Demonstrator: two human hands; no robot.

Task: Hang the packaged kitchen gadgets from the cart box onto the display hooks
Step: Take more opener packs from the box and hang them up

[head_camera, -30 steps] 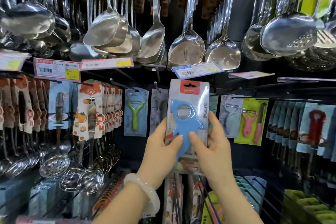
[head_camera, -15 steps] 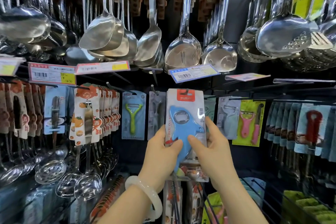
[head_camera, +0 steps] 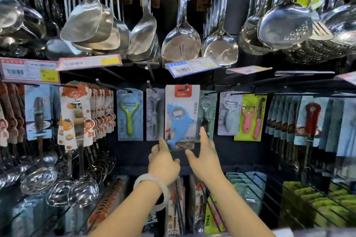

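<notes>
Both grips are loose: the left hand [head_camera: 163,161] and right hand [head_camera: 205,157] reach up with relaxed fingers, holding nothing, fingertips at the lower edges of the dolphin opener package [head_camera: 182,117]. The package hangs just above them on a display hook [head_camera: 186,87], with a green peeler pack [head_camera: 130,114] on the left hand's side.

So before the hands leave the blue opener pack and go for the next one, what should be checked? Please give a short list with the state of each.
1. Opener pack is on its hook: ok, the hook end shows through the red header.
2. Pack hangs straight: ok.
3. Left hand is off the pack: cannot tell, fingertips at its lower left corner.
4. Right hand is off the pack: cannot tell, fingers spread along its right edge.
5. Neighbouring green peeler pack undisturbed: ok.
6. Price tag above matches the item: cannot tell, too blurred.
</notes>
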